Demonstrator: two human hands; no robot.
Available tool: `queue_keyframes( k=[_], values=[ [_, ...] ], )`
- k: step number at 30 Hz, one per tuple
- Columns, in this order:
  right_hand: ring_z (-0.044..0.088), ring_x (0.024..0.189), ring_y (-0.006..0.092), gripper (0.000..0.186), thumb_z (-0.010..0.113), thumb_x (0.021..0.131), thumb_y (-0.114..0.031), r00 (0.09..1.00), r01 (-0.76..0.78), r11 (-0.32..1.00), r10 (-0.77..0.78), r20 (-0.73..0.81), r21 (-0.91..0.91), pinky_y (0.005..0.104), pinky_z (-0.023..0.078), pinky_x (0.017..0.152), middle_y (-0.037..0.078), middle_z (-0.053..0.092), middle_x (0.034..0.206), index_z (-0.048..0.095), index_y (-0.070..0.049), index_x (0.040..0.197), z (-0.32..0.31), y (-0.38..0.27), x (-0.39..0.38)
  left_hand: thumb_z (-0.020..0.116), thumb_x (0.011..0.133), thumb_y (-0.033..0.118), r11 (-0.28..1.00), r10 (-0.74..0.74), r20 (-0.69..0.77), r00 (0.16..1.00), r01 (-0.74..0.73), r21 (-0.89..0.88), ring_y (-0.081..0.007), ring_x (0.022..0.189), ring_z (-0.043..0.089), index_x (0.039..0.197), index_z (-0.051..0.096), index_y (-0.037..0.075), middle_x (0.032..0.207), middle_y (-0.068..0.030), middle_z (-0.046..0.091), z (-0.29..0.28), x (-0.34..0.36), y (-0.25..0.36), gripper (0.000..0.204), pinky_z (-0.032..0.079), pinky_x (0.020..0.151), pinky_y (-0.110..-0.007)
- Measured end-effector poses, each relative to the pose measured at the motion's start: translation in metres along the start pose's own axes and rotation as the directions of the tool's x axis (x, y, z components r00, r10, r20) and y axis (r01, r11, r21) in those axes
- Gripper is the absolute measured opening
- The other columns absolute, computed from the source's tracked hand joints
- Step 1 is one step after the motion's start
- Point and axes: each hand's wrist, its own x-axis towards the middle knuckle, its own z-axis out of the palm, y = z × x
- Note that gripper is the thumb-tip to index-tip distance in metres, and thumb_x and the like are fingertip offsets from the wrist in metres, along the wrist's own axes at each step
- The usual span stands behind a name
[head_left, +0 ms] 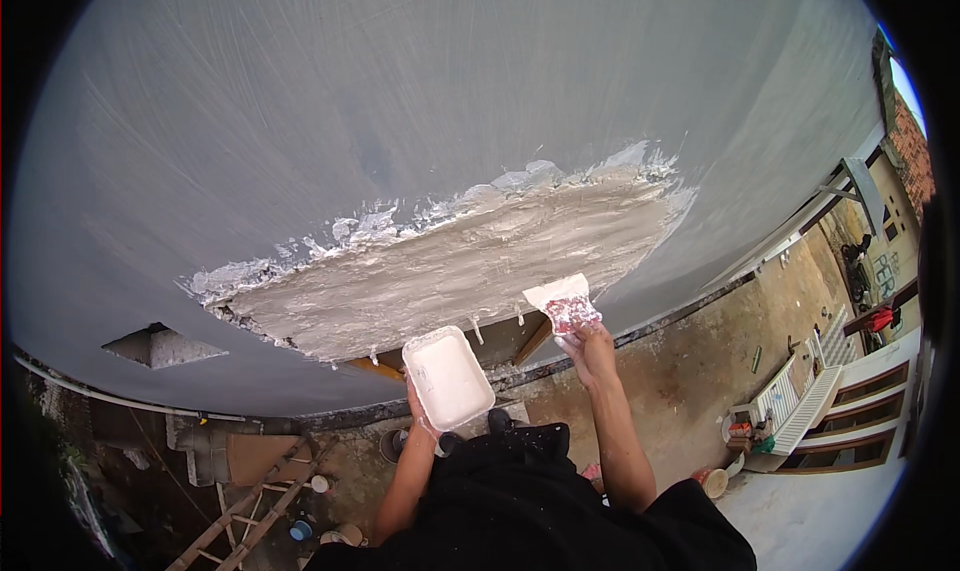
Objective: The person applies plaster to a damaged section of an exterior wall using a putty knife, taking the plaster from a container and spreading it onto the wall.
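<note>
The left hand (pixel 418 411) is holding a shallow white tray (pixel 466 414) by its left side, in front of the body and below the pale rough patch (pixel 470 256) on the grey wall (pixel 400 91); its fingers are closing on the tray's edge, but their tips are hiding behind it, so how firmly they are gripping is not showing. The right hand (pixel 588 348) is pinching a scraper (pixel 556 293) with its fingers shut around the end nearer the person, and the paste-smeared blade is overlapping the lower right of the patch in this view; whether it is touching the surface, I cannot tell. The likeliest trouble is slipping: whitish paste is speckling the scraper and the right fingers, so the scraper could be turning in the grip under pressure and gouging the soft layer. The tray is relying on a one-sided hold, so a tilt could be sending its paste over the rim and down toward the shoes (pixel 500 421). Along the patch's lower edge a drip (pixel 476 331) is hanging over a dark gap, which is suggesting that material there is lying too thick or too wet; more pressure could be pushing it off. The ragged paste border (pixel 375 226) along the top is standing in uneven ridges, so passing the blade carelessly across it could be tearing crumbs loose and dragging streaks through the patch.
</note>
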Motion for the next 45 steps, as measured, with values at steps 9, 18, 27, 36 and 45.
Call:
queue_keyframes(
  k=[9, 18, 27, 36, 45],
  values=[
    [0.062, 0.086, 0.0225, 0.017, 0.046, 0.089, 0.002, 0.998, 0.066, 0.993, -0.066, -0.005, 0.1, 0.0388, 0.056, 0.076, 0.011, 0.059, 0.097, 0.051, 0.001, 0.106, 0.031, 0.013, 0.044, 0.042, 0.087, 0.063, 0.999, -0.012, 0.001, 1.0, 0.012, -0.033, -0.0331, 0.115, 0.054, 0.136, 0.043, 0.012, 0.132, -0.0116, 0.052, -0.006, -0.005, 0.002, 0.07, 0.044, 0.095, -0.054],
    [0.062, 0.084, 0.0188, 0.016, 0.051, 0.088, 0.002, 0.904, 0.412, 0.903, -0.422, 0.064, 0.12, 0.0329, 0.057, 0.074, 0.011, 0.059, 0.098, 0.054, 0.004, 0.103, 0.145, -0.093, -0.017, 0.043, 0.088, 0.061, 0.996, -0.002, 0.035, 0.999, 0.005, -0.084, -0.0351, 0.116, 0.053, 0.137, 0.043, 0.012, 0.132, -0.0126, 0.051, 0.013, -0.008, 0.001, 0.07, 0.042, 0.096, -0.057],
    [0.064, 0.081, 0.0183, 0.016, 0.049, 0.09, -0.005, 0.884, 0.4, 0.902, -0.426, 0.191, 0.161, 0.0359, 0.058, 0.074, 0.012, 0.061, 0.094, 0.05, 0.004, 0.103, 0.13, -0.134, -0.072, 0.043, 0.087, 0.062, 0.998, -0.034, 0.017, 0.999, 0.035, -0.048, -0.0344, 0.115, 0.054, 0.136, 0.044, 0.013, 0.131, -0.0119, 0.052, 0.003, -0.007, -0.003, 0.069, 0.043, 0.096, -0.056],
    [0.065, 0.078, 0.0216, 0.018, 0.048, 0.088, 0.001, 0.988, 0.142, 0.99, -0.144, 0.062, 0.024, 0.0352, 0.059, 0.066, 0.013, 0.062, 0.095, 0.051, 0.005, 0.105, 0.03, -0.02, -0.025, 0.044, 0.087, 0.062, 0.998, 0.002, -0.005, 1.0, -0.003, -0.055, -0.0337, 0.113, 0.055, 0.135, 0.045, 0.013, 0.13, -0.0111, 0.053, -0.016, -0.009, 0.004, 0.068, 0.044, 0.095, -0.054],
    [0.065, 0.085, 0.0266, 0.019, 0.045, 0.088, 0.004, 0.992, -0.119, 0.992, 0.118, 0.033, 0.03, 0.0369, 0.058, 0.075, 0.015, 0.06, 0.096, 0.05, 0.007, 0.106, 0.064, 0.075, 0.038, 0.044, 0.087, 0.062, 0.998, 0.04, -0.025, 0.999, -0.041, -0.055, -0.033, 0.112, 0.056, 0.134, 0.046, 0.013, 0.129, -0.0107, 0.054, -0.021, -0.008, 0.007, 0.068, 0.045, 0.095, -0.053]
  ],
)
